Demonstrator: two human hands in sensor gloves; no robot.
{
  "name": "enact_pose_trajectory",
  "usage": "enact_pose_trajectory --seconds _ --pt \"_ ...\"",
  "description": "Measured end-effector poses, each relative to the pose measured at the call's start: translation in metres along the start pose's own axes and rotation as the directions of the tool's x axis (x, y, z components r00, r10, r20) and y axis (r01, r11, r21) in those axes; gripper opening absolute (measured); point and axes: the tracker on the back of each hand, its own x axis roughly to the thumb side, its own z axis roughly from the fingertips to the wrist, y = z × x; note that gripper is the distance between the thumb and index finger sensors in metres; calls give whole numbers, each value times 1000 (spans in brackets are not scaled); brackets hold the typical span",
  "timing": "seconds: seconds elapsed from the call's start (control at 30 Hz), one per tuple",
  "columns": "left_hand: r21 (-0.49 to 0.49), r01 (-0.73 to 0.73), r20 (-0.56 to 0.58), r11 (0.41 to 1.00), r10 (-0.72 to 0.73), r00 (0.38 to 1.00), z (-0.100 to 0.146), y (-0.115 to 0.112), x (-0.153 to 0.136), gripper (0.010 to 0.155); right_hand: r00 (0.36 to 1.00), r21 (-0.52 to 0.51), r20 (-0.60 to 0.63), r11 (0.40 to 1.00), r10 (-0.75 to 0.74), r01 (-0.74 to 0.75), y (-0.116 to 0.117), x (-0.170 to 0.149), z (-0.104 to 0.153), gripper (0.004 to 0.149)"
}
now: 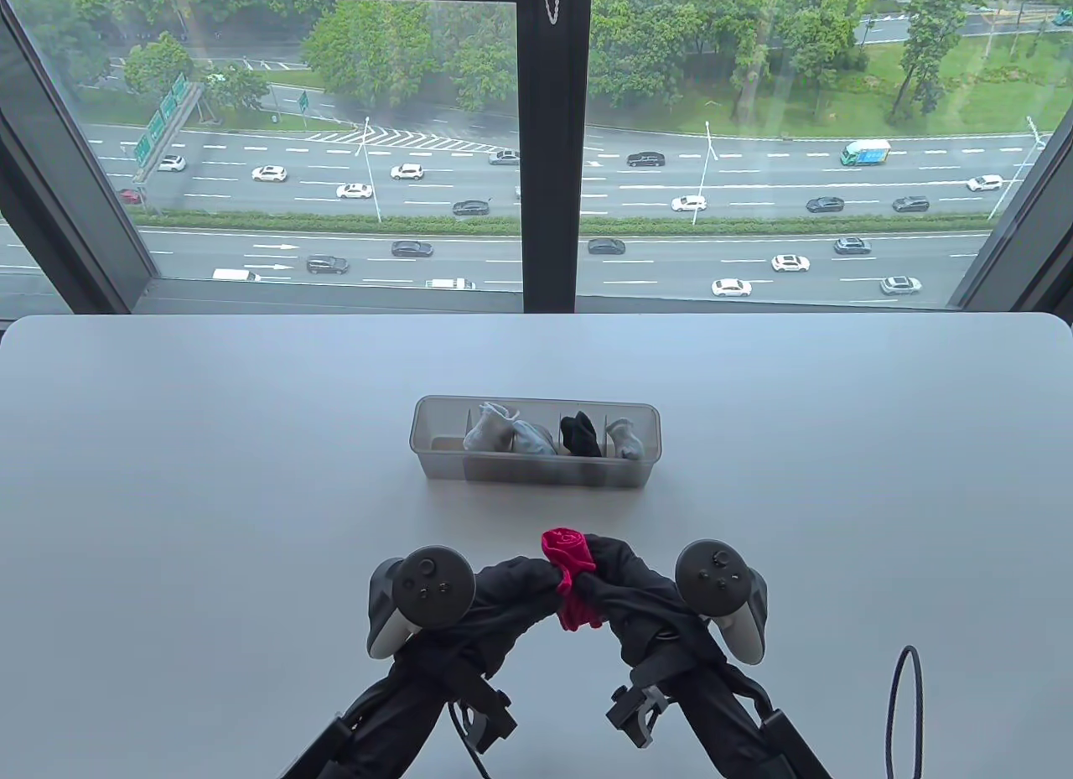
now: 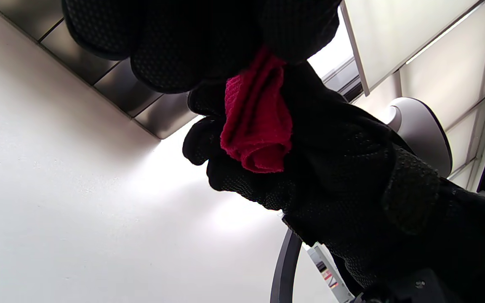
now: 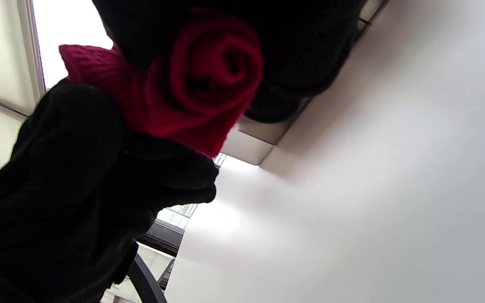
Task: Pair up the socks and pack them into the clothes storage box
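Both hands meet above the bench (image 1: 209,477), the left hand (image 1: 495,599) and right hand (image 1: 624,582) each with fingers curled round the red sock roll (image 1: 568,573), held clear of the surface just in front of the storage box (image 1: 536,473). Four of its compartments already hold socks: pale bundles (image 1: 507,431) and a black pair (image 1: 580,433). The leftmost compartment looks empty, so probably only this last roll remains to be packed.

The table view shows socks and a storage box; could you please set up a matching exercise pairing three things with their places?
Things:
1. red socks
2. black socks
3. leftmost compartment of the storage box

Places or states:
a. inside the box, right of the middle
b. holds no socks
c. rolled up, held between the left hand and right hand

Pairs: 1-c, 2-a, 3-b
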Motion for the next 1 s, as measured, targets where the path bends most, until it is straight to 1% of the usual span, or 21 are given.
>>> enact_pose_trajectory --seconds 0.13,0.2,0.23,0.3,0.33,0.4,0.43,0.5,0.53,0.57,0.63,0.7,0.77,0.8,0.83,0.87,0.9,0.93,0.97,1.0 --pt "-43 -27 -17 999 26 1000 -1 1 -3 39 1000 -1 -13 1000 -8 8 2 -2 -1 57" --pt "-74 -32 -32 997 29 999 -1 -1 -3 40 1000 -14 -10 1000 22 -22 2 -2 -1 56" --pt "-74 -20 -31 997 17 999 -1 -2 -3 42 1000 -15 -9 1000 24 -24 2 -2 -1 56" --pt "-25 24 -40 999 -25 999 -1 -4 -2 46 1000 -26 -3 999 22 -22 5 0 0 56" --pt "11 33 -45 999 -33 998 -1 -4 -3 46 999 -6 18 1000 28 -27 6 1 1 57" --pt "44 17 -69 999 -14 997 1 -2 -6 44 998 55 63 998 20 -24 8 5 1 58" --pt "69 7 -79 998 -1 997 2 0 -8 43 997 98 77 995 7 -15 9 6 0 60" --pt "99 -56 -91 994 65 994 3 6 -13 42 994 256 107 967 -21 -7 15 13 -1 72" --pt "106 -73 -91 992 82 992 4 7 -13 40 994 263 107 964 7 -35 17 15 0 80" --pt "106 -86 -84 991 96 992 3 7 -12 39 988 234 124 965 94 -122 20 19 0 88" --pt "100 -89 -78 991 97 992 3 6 -9 38 965 153 143 958 222 -243 23 24 1 94" --pt "63 -74 -60 995 78 995 1 3 -5 37 947 58 122 951 296 -305 23 23 3 88" --pt "40 -45 -68 998 48 997 -1 3 -5 37 953 82 107 952 284 -293 21 19 1 80" --pt "20 -44 -70 999 45 996 -1 1 -5 38 952 71 97 953 289 -296 19 17 0 74" --pt "26 -9 -77 1000 11 997 -1 0 -4 39 947 76 92 946 309 -316 17 15 -1 68" --pt "33 47 -84 998 -44 995 -1 -1 -3 41 946 61 81 946 313 -318 15 13 -1 61" --pt "43 118 -90 992 -113 989 -1 -2 -1 43 963 56 66 963 261 -265 13 9 -2 57" --pt "74 182 -111 980 -173 979 0 -1 -1 43 975 68 57 974 215 -218 12 8 -1 56" --pt "134 254 -130 958 -237 963 0 2 -3 44 985 71 58 983 164 -168 12 7 0 54" --pt "166 285 -134 944 -265 955 -1 6 -7 45 988 84 73 986 139 -145 12 9 0 53"
